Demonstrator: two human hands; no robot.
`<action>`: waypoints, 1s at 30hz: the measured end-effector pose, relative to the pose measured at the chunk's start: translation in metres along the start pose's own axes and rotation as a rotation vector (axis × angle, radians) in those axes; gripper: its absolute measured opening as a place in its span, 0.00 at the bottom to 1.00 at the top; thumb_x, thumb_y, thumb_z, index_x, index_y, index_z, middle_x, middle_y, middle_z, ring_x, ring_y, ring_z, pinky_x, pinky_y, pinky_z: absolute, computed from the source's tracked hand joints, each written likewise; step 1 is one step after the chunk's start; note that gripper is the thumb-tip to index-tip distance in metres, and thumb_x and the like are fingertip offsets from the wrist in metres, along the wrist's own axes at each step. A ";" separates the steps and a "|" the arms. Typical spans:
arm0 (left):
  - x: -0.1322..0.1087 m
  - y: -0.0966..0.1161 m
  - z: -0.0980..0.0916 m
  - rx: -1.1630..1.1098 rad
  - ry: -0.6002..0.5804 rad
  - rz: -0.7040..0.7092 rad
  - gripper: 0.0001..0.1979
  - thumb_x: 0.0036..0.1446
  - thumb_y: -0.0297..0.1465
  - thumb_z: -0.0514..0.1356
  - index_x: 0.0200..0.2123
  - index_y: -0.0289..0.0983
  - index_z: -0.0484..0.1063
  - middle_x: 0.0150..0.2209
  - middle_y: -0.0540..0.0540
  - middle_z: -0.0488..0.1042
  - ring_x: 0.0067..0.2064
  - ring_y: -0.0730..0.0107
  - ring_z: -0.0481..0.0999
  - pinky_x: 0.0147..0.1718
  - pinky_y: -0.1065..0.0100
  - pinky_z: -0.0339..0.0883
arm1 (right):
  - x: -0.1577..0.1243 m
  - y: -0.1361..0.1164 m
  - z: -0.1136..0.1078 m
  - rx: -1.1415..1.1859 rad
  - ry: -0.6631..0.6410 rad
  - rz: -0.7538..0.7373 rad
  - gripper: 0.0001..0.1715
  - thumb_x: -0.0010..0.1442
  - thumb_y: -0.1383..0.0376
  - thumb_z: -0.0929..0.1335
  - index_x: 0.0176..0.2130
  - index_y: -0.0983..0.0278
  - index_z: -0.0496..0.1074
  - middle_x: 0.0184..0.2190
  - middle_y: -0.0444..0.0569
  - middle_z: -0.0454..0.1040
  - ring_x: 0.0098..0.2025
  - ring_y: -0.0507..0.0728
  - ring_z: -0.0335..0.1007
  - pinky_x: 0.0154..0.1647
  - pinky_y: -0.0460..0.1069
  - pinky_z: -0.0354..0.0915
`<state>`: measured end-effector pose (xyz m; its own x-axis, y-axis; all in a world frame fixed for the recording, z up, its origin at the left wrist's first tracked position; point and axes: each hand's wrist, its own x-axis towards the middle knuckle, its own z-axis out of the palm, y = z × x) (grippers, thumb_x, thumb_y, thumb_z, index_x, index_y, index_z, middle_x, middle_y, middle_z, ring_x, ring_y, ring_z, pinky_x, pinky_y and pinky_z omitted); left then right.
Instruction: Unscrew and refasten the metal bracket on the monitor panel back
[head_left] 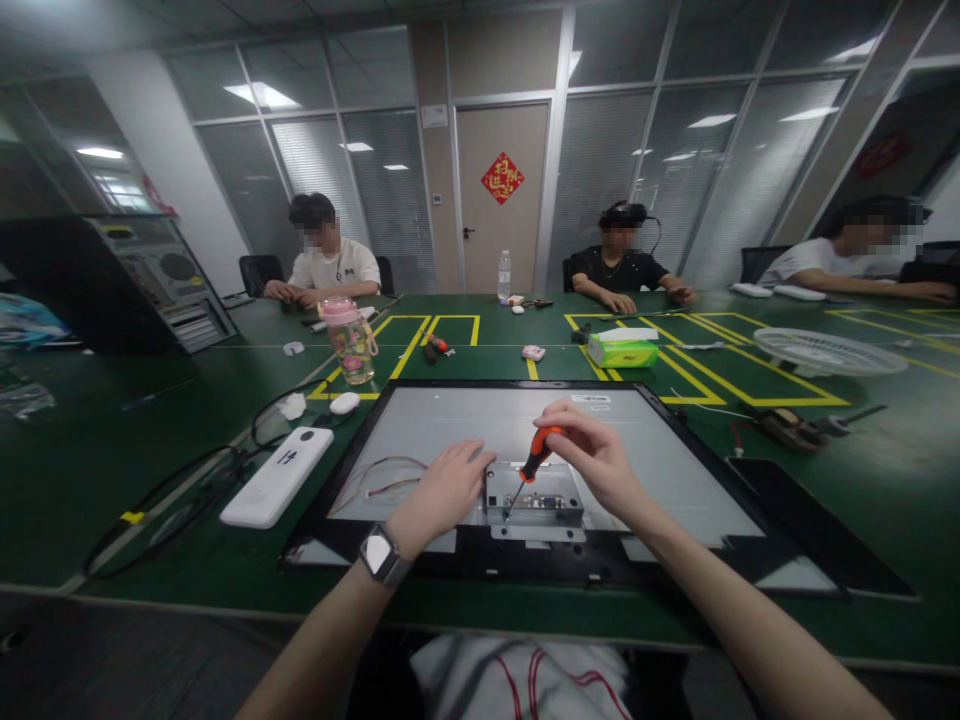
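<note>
My right hand (589, 450) grips the orange and black screwdriver (538, 452) by its handle, and the shaft slants down to the lower left part of a metal bracket box (536, 500) with ports. My left hand (446, 490), wearing a watch, lies with its fingers spread at the left edge of that box. The box sits near the front edge of a large flat display panel (637, 420) with a black frame and grey back. Thin coloured wires (390, 464) lie on the panel left of my left hand.
Left of the panel are a white power bank (277, 477), black cables (169, 515) and a pink bottle (350, 340). Behind it stand a tissue pack (622, 348) and a water bottle (504, 277). A dark phone-like slab (810, 520) lies right. Three people sit across the green table (247, 372).
</note>
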<state>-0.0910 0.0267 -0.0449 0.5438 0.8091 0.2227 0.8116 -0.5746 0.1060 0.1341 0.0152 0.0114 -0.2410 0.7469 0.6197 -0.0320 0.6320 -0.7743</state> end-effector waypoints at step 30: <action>0.000 0.001 -0.002 0.007 0.004 0.013 0.20 0.63 0.24 0.49 0.57 0.37 0.65 0.60 0.39 0.66 0.61 0.58 0.65 0.60 0.56 0.58 | -0.005 0.000 0.002 -0.027 -0.029 0.035 0.17 0.67 0.60 0.63 0.53 0.56 0.71 0.44 0.50 0.77 0.48 0.59 0.73 0.52 0.57 0.66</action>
<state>-0.0904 0.0262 -0.0431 0.5531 0.8014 0.2276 0.8061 -0.5838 0.0968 0.1333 0.0113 0.0085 -0.2697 0.7625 0.5881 0.0029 0.6114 -0.7913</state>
